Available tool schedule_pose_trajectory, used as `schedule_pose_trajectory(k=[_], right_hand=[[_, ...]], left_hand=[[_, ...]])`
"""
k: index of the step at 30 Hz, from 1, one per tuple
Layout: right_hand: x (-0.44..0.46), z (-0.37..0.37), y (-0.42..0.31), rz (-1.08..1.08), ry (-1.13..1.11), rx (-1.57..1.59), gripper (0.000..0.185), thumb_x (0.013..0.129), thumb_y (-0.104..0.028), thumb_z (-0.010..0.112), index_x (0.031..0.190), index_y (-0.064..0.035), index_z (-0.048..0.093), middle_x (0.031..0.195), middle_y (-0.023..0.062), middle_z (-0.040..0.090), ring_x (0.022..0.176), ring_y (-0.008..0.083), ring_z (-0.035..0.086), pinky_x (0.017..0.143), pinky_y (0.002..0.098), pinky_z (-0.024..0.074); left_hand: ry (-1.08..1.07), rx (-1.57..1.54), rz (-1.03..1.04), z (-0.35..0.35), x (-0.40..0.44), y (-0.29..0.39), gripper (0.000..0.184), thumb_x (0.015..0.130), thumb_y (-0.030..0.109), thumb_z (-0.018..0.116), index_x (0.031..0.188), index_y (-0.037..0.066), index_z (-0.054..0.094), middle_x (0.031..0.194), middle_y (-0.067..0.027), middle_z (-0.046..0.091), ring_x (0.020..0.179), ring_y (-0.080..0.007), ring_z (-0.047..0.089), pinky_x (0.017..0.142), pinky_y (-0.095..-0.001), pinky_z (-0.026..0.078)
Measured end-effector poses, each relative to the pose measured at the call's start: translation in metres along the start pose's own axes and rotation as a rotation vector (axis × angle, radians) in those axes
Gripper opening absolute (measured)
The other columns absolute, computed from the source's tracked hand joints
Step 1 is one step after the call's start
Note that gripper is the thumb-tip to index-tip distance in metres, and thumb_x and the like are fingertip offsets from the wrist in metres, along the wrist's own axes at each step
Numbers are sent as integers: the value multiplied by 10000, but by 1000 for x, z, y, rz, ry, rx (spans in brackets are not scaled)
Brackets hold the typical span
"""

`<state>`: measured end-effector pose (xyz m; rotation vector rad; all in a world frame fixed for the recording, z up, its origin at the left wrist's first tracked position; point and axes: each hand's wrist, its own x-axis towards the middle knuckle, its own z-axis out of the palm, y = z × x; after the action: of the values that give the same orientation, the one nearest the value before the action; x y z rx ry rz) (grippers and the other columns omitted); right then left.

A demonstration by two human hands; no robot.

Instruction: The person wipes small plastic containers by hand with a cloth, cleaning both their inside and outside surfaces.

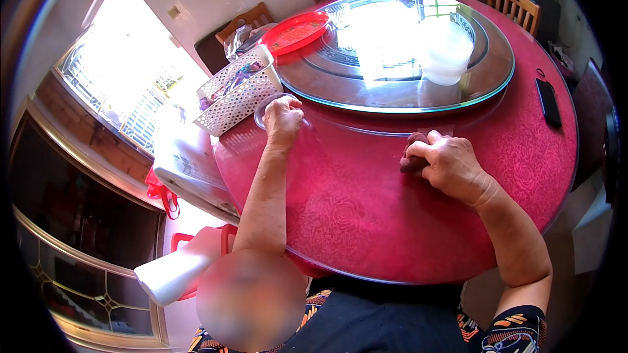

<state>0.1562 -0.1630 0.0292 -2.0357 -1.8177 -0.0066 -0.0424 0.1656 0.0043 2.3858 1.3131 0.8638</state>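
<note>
My left hand (284, 121) is closed on the rim of a clear round bowl (261, 112) at the table's left side, beside the white basket. Part of the bowl is hidden behind my fingers. Farther right, my right hand (451, 162) grips a bunched reddish-brown cloth (412, 164) against the tabletop. Under both hands spreads a round table with a red rose-patterned cover (353, 216). The glass turntable (392, 101) lies just beyond them.
A white perforated basket (232, 104) with small wrapped items stands at left, near a red tray (297, 33). Stacked translucent bowls (447, 59) sit on the turntable. A black phone (548, 101) lies at the right edge. Wooden chairs (513, 6) line the far side.
</note>
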Motion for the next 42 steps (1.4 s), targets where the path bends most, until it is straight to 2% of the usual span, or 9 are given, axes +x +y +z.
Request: schedule_pose_trajectory(k=[3, 13, 17, 20, 24, 28, 34, 38, 42], right_hand=[[-1, 3, 0, -39, 39, -91, 141, 898, -256, 703, 1010, -172, 720, 962, 139, 668, 892, 323, 685, 782, 472, 540], [2, 9, 10, -108, 186, 3, 164, 864, -84, 621, 944, -153, 746, 1082, 91, 676, 919, 335, 676, 793, 456, 559], [5, 11, 27, -13, 83, 5, 151, 911, -138, 613, 963, -170, 751, 1081, 112, 678, 956, 313, 684, 841, 443, 554], [6, 5, 20, 75, 37, -20, 143, 937, -185, 611, 973, -171, 749, 1065, 122, 683, 975, 303, 686, 848, 439, 551], [7, 5, 30, 76, 20, 50, 128, 933, -225, 640, 990, -187, 748, 1070, 118, 692, 1028, 281, 687, 864, 440, 550], [7, -5, 28, 130, -24, 52, 129, 888, -205, 692, 1001, -184, 750, 1063, 38, 727, 1044, 249, 690, 880, 437, 548], [8, -2, 38, 116, -8, 99, 138, 863, -220, 713, 989, -189, 759, 1043, 9, 750, 1052, 232, 695, 865, 424, 544], [8, -3, 40, 125, 3, 89, 138, 878, -204, 678, 984, -197, 766, 1009, 12, 761, 1007, 244, 716, 844, 437, 548], [10, 1, 45, 79, 6, 77, 143, 891, -165, 638, 959, -194, 759, 1006, 21, 763, 992, 248, 723, 833, 435, 553]], left_hand=[[34, -54, 23, 6, 2, -7, 268, 725, 102, 688, 970, 102, 797, 861, -120, 762, 852, -281, 731, 850, -425, 538], [174, 28, 71, -1, -3, 2, 268, 733, 105, 637, 953, 104, 791, 798, -133, 748, 793, -299, 727, 791, -411, 551], [327, 127, 43, -1, -3, 12, 205, 755, 206, 748, 933, 111, 783, 1004, -123, 702, 1014, -348, 636, 890, -454, 512], [443, -137, 246, 4, -4, 15, 174, 767, 124, 777, 938, 95, 771, 926, -108, 684, 948, -315, 614, 884, -438, 497], [315, -200, 477, 15, -29, 66, 131, 799, 66, 746, 927, 83, 765, 903, -98, 661, 926, -305, 604, 853, -424, 491], [196, -283, 776, 26, -37, 137, 144, 832, 70, 714, 971, 85, 749, 947, -106, 652, 991, -322, 578, 898, -428, 468], [249, 87, 1033, 43, -22, 255, 243, 910, 194, 687, 1142, 141, 738, 1271, -96, 611, 1297, -366, 426, 1001, -524, 398], [71, 315, 948, 63, -8, 282, 217, 930, 238, 661, 1104, 163, 767, 1349, -76, 585, 1365, -373, 368, 1003, -539, 371], [13, 335, 901, 76, 5, 292, 182, 949, 245, 627, 1010, 153, 773, 1254, -56, 642, 1298, -305, 439, 971, -524, 375]])
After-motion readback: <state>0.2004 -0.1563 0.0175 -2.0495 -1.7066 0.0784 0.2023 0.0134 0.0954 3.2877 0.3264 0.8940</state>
